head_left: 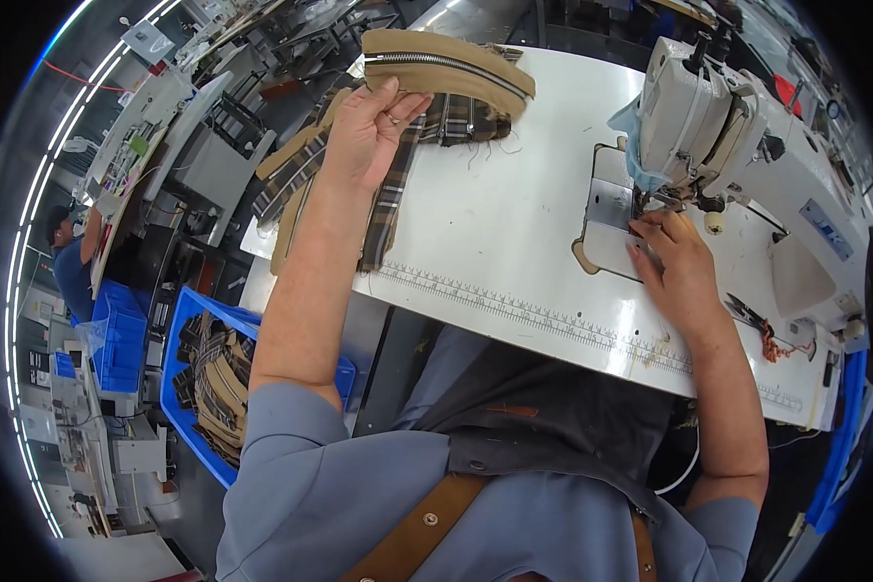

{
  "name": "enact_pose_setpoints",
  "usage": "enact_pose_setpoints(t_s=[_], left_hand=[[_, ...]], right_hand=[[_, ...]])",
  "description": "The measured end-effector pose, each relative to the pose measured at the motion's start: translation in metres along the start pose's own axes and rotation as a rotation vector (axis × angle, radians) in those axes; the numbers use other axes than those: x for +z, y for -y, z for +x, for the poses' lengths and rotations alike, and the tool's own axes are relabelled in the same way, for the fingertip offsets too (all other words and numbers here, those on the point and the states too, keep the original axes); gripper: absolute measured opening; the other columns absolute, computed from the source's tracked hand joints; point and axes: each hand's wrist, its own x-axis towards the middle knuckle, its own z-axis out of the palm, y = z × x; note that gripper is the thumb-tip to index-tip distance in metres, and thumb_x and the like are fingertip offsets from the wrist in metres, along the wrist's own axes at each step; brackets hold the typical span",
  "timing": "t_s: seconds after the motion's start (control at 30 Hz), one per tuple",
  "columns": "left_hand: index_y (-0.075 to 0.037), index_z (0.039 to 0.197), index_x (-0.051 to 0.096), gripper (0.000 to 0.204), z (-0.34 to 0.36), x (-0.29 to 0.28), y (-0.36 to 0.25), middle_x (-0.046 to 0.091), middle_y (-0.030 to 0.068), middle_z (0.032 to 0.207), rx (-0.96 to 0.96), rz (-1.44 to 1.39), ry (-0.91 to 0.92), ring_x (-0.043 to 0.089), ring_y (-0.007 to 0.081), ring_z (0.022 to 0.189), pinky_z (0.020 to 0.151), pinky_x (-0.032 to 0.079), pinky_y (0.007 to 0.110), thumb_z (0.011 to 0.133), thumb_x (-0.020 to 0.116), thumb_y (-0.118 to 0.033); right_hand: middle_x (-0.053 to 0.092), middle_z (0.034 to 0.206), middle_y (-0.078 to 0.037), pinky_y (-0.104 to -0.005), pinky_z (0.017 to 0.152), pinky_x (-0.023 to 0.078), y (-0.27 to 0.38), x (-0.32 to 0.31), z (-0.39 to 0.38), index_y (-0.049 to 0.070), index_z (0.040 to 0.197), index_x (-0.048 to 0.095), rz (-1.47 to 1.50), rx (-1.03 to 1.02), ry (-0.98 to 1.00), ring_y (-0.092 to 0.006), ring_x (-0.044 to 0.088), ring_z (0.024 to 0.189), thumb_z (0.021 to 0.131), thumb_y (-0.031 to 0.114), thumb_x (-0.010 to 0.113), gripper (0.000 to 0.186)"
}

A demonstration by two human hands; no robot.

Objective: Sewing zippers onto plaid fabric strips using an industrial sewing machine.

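Observation:
A tan fabric strip [495,89] with a dark metal zipper [427,60] along it is pinched in my left hand [367,136], held up over the far left of the table. Under and beside it lie plaid and tan fabric pieces [390,209], some with frayed threads. My right hand [674,262] is at the needle area of the white sewing machine [684,126], beside the metal needle plate [611,209]. Its fingers are bent, the thumb a little apart from them, and I see nothing held between them. The needle itself is hidden.
Scissors [744,312] and a reddish thread bundle [772,344] lie right of my right forearm. A ruler strip [514,306] runs along the table's near edge. At lower left stands a blue bin [172,388] of fabric pieces. Another person [76,262] works far left.

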Motion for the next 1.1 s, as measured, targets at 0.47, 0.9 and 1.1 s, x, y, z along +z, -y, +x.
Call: enact_pose_setpoints(t_s=[0.47,0.9,1.1], left_hand=[[0.002,0.125,0.062,0.025,-0.058,0.012,-0.024,0.072,0.0166,0.123,0.007,-0.283,0.025,0.071,0.0278,0.113,0.104,0.056,0.047,0.105,0.056,-0.01],[0.006,0.131,0.055,0.03,-0.098,0.03,0.001,0.06,0.0225,0.139,0.094,-0.368,-0.627,0.058,0.0346,0.132,0.119,0.042,0.054,0.103,0.048,0.001],[0.004,0.136,0.054,0.033,-0.115,0.029,0.008,0.059,0.0211,0.141,0.087,-0.363,-0.606,0.056,0.0334,0.135,0.121,0.041,0.054,0.104,0.047,0.001]], right_hand=[[0.066,0.12,-0.013,-0.0431,0.095,0.051,0.002,-0.002,-0.003,0.0,0.114,0.072,-0.032,-0.032,0.043,-0.0335,0.062,0.111,0.087,0.024,0.076,0.036],[0.044,0.157,-0.019,-0.051,0.125,0.022,0.057,-0.012,-0.04,0.004,0.15,0.046,-0.134,-0.251,0.355,-0.0372,0.03,0.152,0.098,0.053,0.056,0.072],[0.054,0.148,-0.02,-0.0507,0.12,0.034,0.103,-0.022,-0.062,0.004,0.145,0.052,0.257,-0.261,0.357,-0.0384,0.049,0.14,0.095,0.033,0.069,0.06]])
